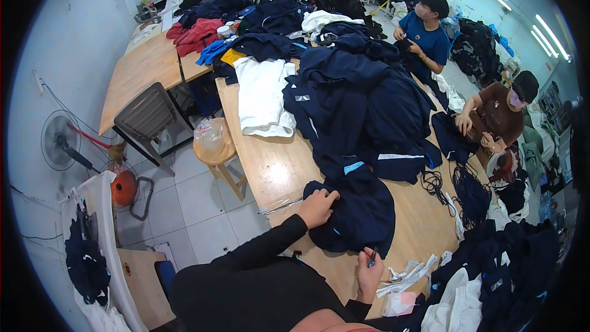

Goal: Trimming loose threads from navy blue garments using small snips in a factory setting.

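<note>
A navy garment (359, 212) with small light-blue details lies bunched on the wooden table (276, 175) in front of me. At its left side, my left hand (318, 207) has its fingers curled over the cloth, gripping it. My right hand (369, 278) is at the garment's near edge, closed round a small dark tool (372, 259) that looks like thread snips; most of it is hidden in the fingers. Just beyond the garment rises a large heap of navy clothes (375, 95), and the two touch.
White garments (263, 95) lie at the heap's left. White strips (409, 275), navy cords (470, 193) and more clothes (498, 264) are to the right. A stool (215, 147), chair (150, 120) and fan (61, 138) stand left. Two people (430, 37) work across the table.
</note>
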Demonstrator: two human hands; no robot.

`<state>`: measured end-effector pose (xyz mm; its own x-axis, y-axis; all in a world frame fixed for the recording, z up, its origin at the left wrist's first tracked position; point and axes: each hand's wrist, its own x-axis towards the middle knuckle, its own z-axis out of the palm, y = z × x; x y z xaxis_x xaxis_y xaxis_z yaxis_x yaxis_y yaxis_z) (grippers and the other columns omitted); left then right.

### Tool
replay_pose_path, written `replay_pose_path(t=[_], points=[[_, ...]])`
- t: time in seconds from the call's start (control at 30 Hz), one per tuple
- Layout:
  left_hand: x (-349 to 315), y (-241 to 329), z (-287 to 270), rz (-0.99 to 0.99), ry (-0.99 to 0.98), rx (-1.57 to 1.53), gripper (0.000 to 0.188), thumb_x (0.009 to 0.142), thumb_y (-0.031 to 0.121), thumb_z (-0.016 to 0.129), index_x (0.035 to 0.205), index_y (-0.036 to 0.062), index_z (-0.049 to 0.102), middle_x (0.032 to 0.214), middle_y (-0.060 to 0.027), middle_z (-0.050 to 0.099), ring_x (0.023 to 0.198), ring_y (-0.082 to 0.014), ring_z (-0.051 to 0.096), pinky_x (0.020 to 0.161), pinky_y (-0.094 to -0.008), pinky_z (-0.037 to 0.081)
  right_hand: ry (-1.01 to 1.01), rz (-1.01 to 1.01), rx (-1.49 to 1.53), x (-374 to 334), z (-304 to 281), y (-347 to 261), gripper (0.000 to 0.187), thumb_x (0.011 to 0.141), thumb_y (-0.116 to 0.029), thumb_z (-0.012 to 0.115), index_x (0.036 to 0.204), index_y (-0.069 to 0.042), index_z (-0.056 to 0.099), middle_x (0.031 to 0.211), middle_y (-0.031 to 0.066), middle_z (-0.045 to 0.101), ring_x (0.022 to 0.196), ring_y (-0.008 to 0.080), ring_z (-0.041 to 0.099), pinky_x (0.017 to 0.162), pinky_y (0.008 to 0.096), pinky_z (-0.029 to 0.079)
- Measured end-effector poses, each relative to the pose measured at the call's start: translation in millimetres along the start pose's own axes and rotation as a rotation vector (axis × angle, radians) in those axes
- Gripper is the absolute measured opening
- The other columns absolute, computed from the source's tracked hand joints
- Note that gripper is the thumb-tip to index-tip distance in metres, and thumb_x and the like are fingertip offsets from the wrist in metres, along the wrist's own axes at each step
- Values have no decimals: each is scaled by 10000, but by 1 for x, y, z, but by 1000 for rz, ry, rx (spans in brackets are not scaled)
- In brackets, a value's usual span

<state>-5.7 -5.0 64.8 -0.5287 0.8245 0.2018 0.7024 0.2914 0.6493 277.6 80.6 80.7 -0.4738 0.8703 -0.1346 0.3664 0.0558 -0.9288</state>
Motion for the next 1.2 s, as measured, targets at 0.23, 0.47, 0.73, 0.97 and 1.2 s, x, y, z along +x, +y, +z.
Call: replay_pose_path(t=[0.23, 0.47, 0.73, 0.97, 1.2], points=[[15, 10, -33, -130, -379, -1039, 492, 851, -110, 541, 1306, 76, 524, 986, -56, 618, 968, -191, 631, 883, -327, 507, -118, 93, 254, -20, -7, -8, 234, 1034, -67, 703, 1240, 42, 732, 1129, 157, 784, 928, 194, 724, 907, 320, 563], [5, 8, 68, 126, 238, -145, 374, 818, 69, 656, 1191, 65, 653, 1025, -132, 692, 962, -346, 629, 861, -457, 495, -1030, -397, 559, -23, -14, -135, 287, 1105, -85, 574, 1318, 33, 726, 1359, 244, 725, 1198, 361, 734, 1038, 459, 550], [4, 1, 65, 171, 275, -194, 399, 814, 92, 682, 1210, 48, 663, 1084, -139, 700, 1024, -350, 628, 905, -445, 485, -1603, -840, 511, -16, 58, -254, 519, 897, 158, 654, 1383, -17, 707, 1513, 168, 595, 1425, 365, 538, 1134, 436, 463], [10, -1, 68, 179, 295, -182, 375, 805, 95, 684, 1178, 60, 675, 1079, -149, 701, 1004, -371, 625, 886, -462, 502, -1270, -921, 425, -24, 38, -254, 166, 1093, -106, 607, 1151, 16, 705, 1101, 164, 692, 1042, 348, 673, 956, 469, 529], [31, -44, 16, -46, -468, -875, 973, 1010, 266, 792, 1745, 139, 167, 1584, -182, 512, 1356, -238, 594, 1155, -384, 479, -1316, -993, 462, -19, 24, -255, 270, 1144, -262, 543, 1174, -28, 674, 1175, 158, 670, 1050, 349, 654, 948, 457, 497]])
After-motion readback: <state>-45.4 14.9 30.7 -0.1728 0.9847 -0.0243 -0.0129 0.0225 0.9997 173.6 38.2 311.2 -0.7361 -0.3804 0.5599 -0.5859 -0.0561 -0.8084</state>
